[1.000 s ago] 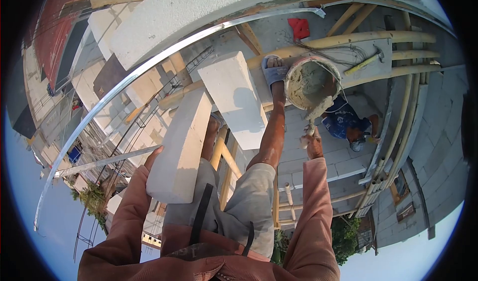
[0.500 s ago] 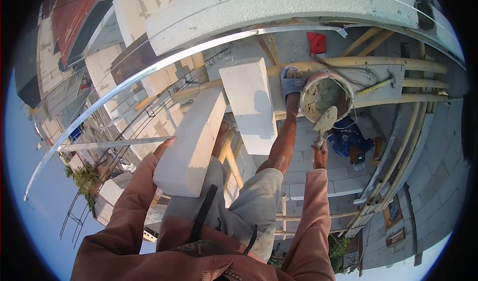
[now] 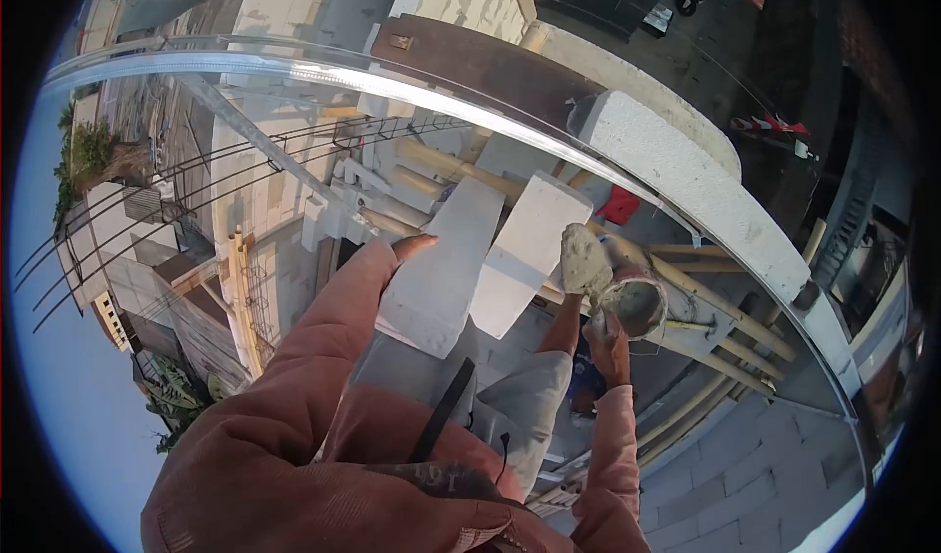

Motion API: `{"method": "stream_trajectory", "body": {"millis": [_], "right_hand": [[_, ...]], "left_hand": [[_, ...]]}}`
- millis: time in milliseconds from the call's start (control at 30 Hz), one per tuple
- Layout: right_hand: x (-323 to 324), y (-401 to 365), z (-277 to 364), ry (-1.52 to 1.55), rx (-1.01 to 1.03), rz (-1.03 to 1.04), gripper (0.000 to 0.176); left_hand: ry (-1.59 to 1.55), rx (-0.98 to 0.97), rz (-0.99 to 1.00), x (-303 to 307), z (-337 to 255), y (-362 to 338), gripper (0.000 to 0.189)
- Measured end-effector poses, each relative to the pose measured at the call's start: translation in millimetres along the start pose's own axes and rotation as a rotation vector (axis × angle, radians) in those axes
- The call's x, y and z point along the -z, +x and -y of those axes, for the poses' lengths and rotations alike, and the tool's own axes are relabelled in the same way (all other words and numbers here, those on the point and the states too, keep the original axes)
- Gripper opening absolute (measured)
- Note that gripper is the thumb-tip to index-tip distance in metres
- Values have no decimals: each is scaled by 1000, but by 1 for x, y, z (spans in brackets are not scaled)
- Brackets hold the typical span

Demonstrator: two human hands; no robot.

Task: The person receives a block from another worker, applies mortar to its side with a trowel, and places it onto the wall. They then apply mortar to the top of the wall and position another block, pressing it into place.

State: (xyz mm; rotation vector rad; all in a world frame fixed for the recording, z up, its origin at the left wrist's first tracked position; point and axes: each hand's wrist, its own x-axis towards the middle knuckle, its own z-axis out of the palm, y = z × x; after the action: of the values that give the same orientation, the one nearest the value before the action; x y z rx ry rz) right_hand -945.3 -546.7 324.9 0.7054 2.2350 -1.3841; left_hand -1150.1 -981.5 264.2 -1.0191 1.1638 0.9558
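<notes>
You have bright daylight, with blue sky toward eight o'clock and white glare along the long, shiny metal strip [image 3: 343, 75] at eleven. A grey shadow crosses part of the white rectangular block [image 3: 554, 210] near the centre, while the view darkens toward one and two o'clock. Your wide lens bends straight edges into arcs, black vignetting rings the view, and detail softens near the rim.

Raises a mortar-laden trowel [image 3: 586, 262] from the bucket [image 3: 661, 310] toward the nearer white block [image 3: 530, 256]; swings the view, leaving a co-worker [image 3: 584, 380] largely hidden behind the right hand [image 3: 610, 349].
</notes>
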Motion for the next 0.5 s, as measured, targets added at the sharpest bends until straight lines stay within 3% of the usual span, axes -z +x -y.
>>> {"method": "stream_trajectory", "body": {"millis": [133,200,233,333,433,500], "right_hand": [[-34,82,77,6,-43,107,43],[-55,115,111,-60,12,41,44],[-67,131,128,-89,42,6,44],[-94,167,184,-285,112,-239,47],[-111,209,182,-527,190,-355,49],[-123,236,193,-618,279,-375,46]], "left_hand": [[85,-39,40,24,29,81,70],[263,-157,-17,34,50,131,75],[246,-117,-14,17,35,94,85],[146,-116,-23,-2,25,62,87],[57,-116,-41,-12,18,46,90],[214,-120,-147,-19,13,35,93]]}}
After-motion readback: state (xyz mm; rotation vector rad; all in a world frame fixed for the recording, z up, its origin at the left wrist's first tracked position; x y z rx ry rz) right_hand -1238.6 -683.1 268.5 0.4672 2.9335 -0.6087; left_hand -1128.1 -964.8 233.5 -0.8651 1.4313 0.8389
